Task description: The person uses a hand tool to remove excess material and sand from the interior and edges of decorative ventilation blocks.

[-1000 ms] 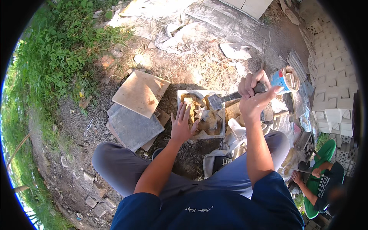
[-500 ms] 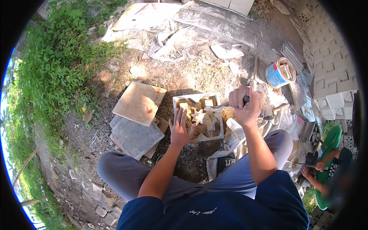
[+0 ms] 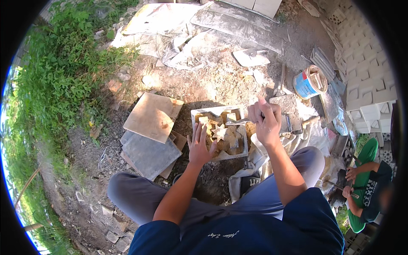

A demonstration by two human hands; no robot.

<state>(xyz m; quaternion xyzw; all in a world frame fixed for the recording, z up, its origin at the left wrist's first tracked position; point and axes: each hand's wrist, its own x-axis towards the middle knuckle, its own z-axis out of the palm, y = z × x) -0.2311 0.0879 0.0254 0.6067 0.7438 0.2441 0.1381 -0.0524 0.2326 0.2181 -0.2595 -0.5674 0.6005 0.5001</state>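
On the ground before me lies a square, light-coloured mould frame, its inside filled with tan, sandy material around raised shapes. A star-shaped piece stands out at its middle. My left hand rests flat on the mould's left side, fingers stretched and slightly apart, holding nothing. My right hand is closed around the handle of a small trowel, with the thumb up. The blade points left over the mould's upper right part; whether it touches the material I cannot tell.
Stacked flat tiles lie left of the mould. A blue-and-white bucket stands at the far right, near a grey block and crumpled sacking. Patterned pale blocks line the right side. Another person works at the lower right.
My right hand has moved slightly left and nearer to me with the trowel. The left hand has barely moved. The other person's hands have shifted and come closer together.
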